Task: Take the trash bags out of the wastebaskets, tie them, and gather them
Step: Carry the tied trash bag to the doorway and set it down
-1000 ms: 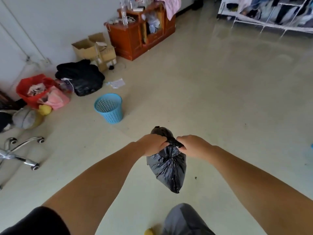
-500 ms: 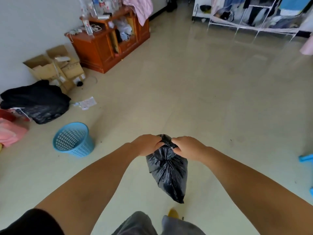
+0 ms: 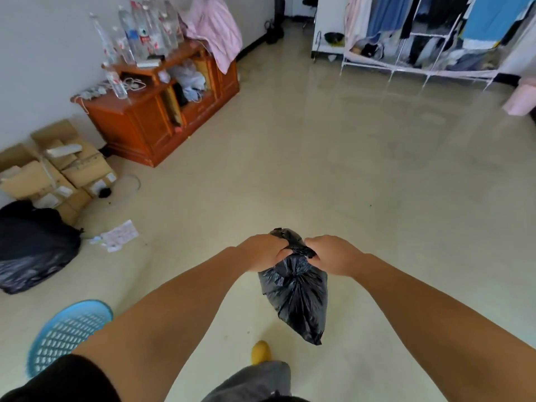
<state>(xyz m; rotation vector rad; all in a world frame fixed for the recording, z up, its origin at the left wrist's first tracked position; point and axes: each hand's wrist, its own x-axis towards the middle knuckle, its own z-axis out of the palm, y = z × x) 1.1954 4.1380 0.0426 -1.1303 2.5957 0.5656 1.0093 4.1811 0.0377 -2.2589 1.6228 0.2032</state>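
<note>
A small black trash bag (image 3: 295, 297) hangs in the air in front of me, its neck gathered and twisted. My left hand (image 3: 265, 253) grips the bunched top from the left and my right hand (image 3: 329, 252) grips it from the right, both fists closed on the plastic. A blue mesh wastebasket (image 3: 68, 333) stands on the floor at the lower left, partly hidden behind my left arm. A large black bag (image 3: 32, 250) lies on the floor by the left wall.
Cardboard boxes (image 3: 55, 169) sit against the left wall beside a wooden cabinet (image 3: 150, 123) topped with plastic bottles. A paper scrap (image 3: 116, 236) lies on the floor. A clothes rack (image 3: 420, 39) lines the far right. My yellow shoe (image 3: 261, 351) shows below the bag.
I have walked forward and the view has swung right: the blue wastebasket slid to the lower left, and the cabinet and clothes rack came closer. Both hands keep hold of the bag's top.
</note>
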